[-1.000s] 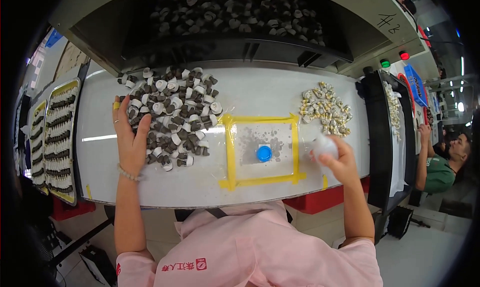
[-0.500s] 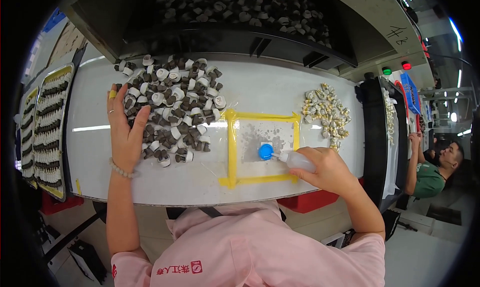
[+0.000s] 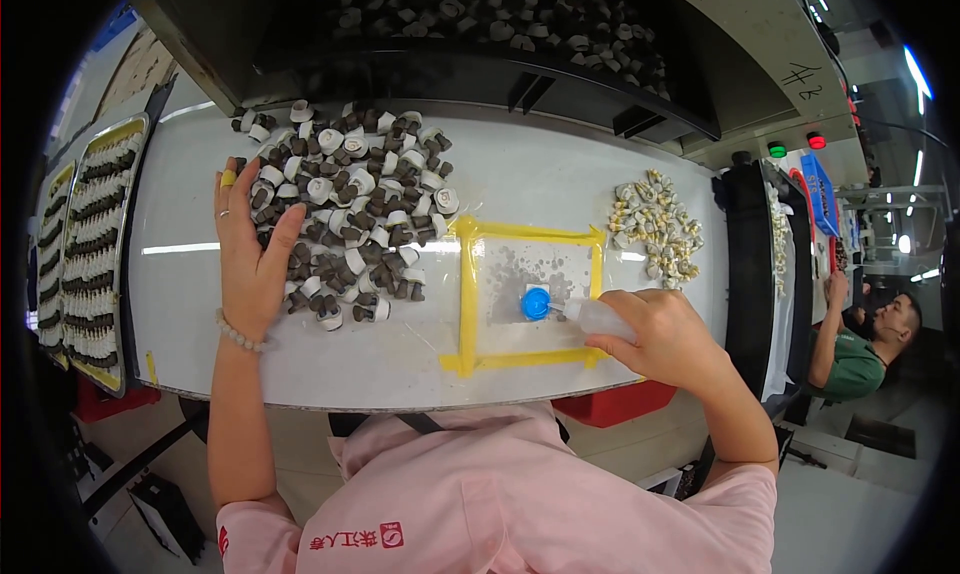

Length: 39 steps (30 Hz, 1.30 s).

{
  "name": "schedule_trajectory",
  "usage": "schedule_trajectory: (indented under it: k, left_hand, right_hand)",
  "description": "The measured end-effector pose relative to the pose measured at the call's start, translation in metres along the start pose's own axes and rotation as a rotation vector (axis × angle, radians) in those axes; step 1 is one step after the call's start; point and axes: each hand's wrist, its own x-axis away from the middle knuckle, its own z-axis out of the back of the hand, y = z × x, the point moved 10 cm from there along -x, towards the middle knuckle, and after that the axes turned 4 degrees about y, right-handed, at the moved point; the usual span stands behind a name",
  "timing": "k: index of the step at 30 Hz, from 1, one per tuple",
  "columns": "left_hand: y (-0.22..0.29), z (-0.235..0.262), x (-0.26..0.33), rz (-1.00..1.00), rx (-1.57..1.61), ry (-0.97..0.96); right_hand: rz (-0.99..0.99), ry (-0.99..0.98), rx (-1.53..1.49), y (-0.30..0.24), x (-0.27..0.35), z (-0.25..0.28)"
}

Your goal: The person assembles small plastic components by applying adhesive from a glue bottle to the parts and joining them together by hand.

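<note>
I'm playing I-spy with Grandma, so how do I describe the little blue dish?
On the white table, find the yellow tape frame. Inside, by the bottle in the right hand, sits the little round dish, the only blue thing within the frame.

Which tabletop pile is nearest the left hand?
The larger dark-and-white pile beside the left hand; the smaller yellowish pile lies beyond the yellow tape.

Blue dish (image 3: 536, 303); whitish bottle (image 3: 604, 320); yellow tape (image 3: 467, 304); pink shirt (image 3: 440, 494)
</note>
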Motion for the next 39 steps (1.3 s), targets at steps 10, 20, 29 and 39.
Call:
schedule_trajectory:
  k: [10,20,29,39]
  left_hand:
    - [0.0,-0.001,-0.001,-0.001,0.021,0.002]
    - [-0.009,-0.002,0.0,0.037,-0.01,-0.018]
    - [-0.01,-0.002,0.003,0.033,-0.021,-0.005]
    - [-0.006,-0.011,0.0,-0.017,-0.135,-0.005]
  right_hand:
    - [-0.005,-0.003,0.007,0.003,0.001,-0.002]
    - [-0.202,0.339,-0.542,0.054,0.037,0.0]
    - [-0.389,0.95,-0.921,0.231,0.053,0.045]
    - [-0.485,1.109,-0.765,0.291,0.06,0.043]
